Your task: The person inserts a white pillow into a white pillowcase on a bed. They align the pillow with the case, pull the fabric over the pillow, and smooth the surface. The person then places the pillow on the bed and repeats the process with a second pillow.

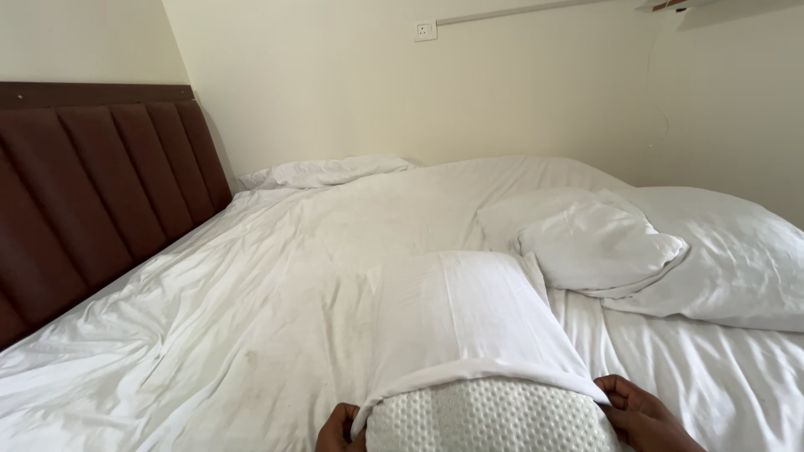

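Head view: both hands, left [337, 428] and right [641, 414], grip white pillowcase [465, 318] half-covering a dimpled pillow [490, 418].

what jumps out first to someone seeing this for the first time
At the bottom centre, a white textured foam pillow sits half inside a smooth white fabric pillowcase, whose open edge the left hand and right hand hold at either side. Behind lies a rumpled white bedsheet, with a dark brown padded headboard on the left and two loose white pillows on the right.
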